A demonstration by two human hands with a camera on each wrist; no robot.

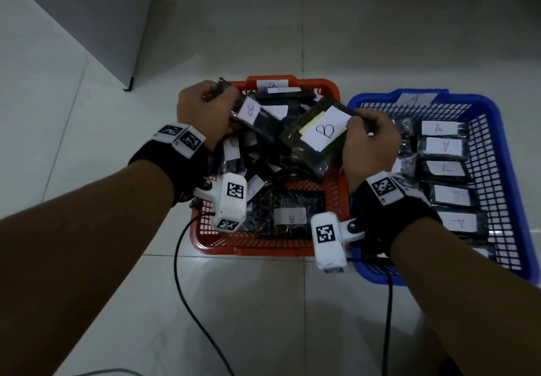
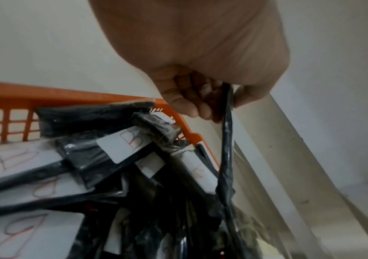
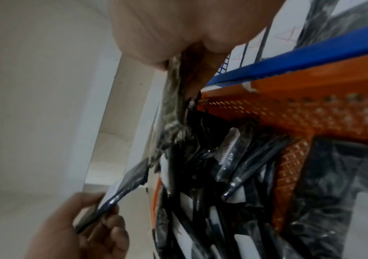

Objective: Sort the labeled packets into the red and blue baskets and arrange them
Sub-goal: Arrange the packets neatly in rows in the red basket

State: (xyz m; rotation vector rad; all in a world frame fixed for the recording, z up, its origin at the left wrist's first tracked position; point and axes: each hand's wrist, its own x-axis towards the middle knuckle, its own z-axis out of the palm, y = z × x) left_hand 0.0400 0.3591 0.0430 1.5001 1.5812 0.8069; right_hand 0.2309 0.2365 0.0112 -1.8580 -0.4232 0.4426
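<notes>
The red basket (image 1: 336, 200) holds a loose heap of dark packets with white B labels. My left hand (image 1: 205, 106) grips one B packet (image 1: 251, 112) by its edge above the basket's far left corner; the left wrist view shows my fingers (image 2: 187, 103) curled around that thin dark packet (image 2: 227, 140). My right hand (image 1: 370, 138) pinches a bigger packet with a large B label (image 1: 325, 129), lifted and tilted over the heap. To the right, the blue basket (image 1: 497, 147) holds a neat column of A-labelled packets (image 1: 445, 146).
Both baskets stand side by side on a pale tiled floor (image 1: 263, 302). A grey cabinet (image 1: 102, 18) stands at the far left. Black cables (image 1: 178, 273) trail from the wrist cameras across the floor in front of the baskets.
</notes>
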